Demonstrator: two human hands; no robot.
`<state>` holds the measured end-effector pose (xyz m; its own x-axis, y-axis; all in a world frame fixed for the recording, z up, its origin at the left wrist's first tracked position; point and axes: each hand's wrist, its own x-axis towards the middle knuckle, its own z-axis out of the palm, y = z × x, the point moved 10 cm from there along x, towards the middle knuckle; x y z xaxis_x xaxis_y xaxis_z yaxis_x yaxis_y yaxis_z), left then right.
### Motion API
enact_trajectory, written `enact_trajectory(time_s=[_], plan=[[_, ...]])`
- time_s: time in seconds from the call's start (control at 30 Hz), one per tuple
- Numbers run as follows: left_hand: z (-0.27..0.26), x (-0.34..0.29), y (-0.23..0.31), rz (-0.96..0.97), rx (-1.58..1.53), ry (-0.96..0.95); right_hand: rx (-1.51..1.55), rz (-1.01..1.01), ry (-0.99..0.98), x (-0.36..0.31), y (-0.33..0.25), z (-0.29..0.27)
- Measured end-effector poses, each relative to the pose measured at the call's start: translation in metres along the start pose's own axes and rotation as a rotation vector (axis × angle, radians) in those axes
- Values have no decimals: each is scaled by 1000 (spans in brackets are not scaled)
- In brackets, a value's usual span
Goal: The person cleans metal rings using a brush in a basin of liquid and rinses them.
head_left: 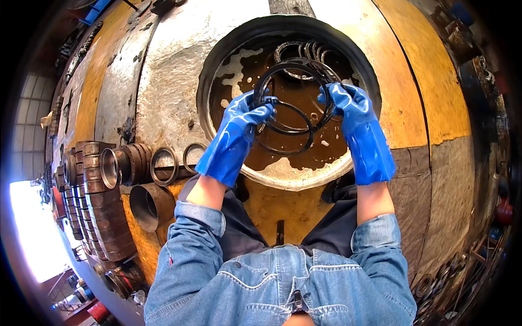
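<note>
Fingers [265, 110], left hand [242, 114], gloved in glossy blue rubber: bent closed around the left edge of a set of thin, glossy black rings [328, 108]. Fingers, right hand [352, 106], gloved alike: closed on the set's right edge. How firmly either grips, I cannot tell from my remote seat.

Black rings: several, overlapping; exact count and material unclear to me. Position: between the two hands, over a wide, round, dark-rimmed basin [205, 98]. Long axis: none, each being round; the set spans left to right across the gap, one ring hanging lower on the near side. I judge this span the governing relation: both hands touch the set, neither being nearer.

Basin contents: murky brown liquid [340, 149]; at the far side, a loose group of thin, greyish, wet-looking rings [279, 53], partly covered from my view by the black ones, a little closer to the right fingers.

Left of the basin: one short, rust-brown metal cylinder [164, 202], open-ended, apart from both hands.
</note>
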<state>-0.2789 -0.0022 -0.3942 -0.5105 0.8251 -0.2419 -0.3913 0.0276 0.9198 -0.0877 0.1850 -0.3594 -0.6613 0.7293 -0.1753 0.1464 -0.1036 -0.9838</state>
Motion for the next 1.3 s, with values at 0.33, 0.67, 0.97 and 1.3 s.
enact_trajectory(time_s=[0.33,0.67,0.97,1.3], plan=[[-25,5,-1,-17,-239,-74,-93,-252,252,-23,-49,-39],[-11,3,7,-25,-700,-323,14,-270,328,-8,-16,-70],[-43,-14,64,247,-609,-409,-73,-259,178,3,-11,-36],[-342,-256,144,190,-86,733,97,-417,-10,32,42,-13]])
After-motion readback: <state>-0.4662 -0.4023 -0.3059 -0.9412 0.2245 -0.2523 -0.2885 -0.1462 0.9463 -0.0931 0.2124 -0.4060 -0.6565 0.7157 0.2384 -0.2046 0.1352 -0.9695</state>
